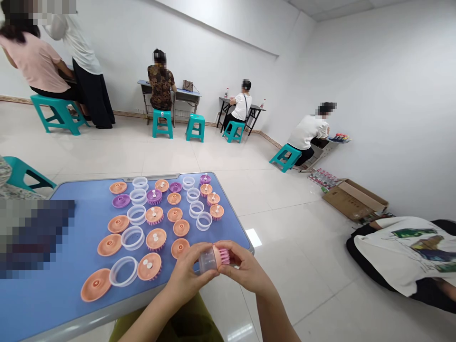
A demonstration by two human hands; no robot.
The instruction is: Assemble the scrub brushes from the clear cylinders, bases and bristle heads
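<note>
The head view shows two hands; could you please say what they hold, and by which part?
A brush: the left hand holds its clear body, the right hand its peach rim beside the pink bristles.

Along the far wall, a person in a patterned shirt (pixel 161 85) sits on a teal stool (pixel 163 126) at a desk (pixel 185 97) bearing a handbag (pixel 188 85). A second teal stool (pixel 195 127) stands just beside. Farther right, a person in a white top (pixel 243 105) sits at a dark-legged table (pixel 255 109) with a bottle (pixel 227 93) near each end. At the far left, a seated person in pink (pixel 41 66) is beside a standing person in dark trousers (pixel 91 92). A cardboard box (pixel 351 199) lies on the tiled floor (pixel 295 237), near a person in a printed white shirt (pixel 406 249).
</note>
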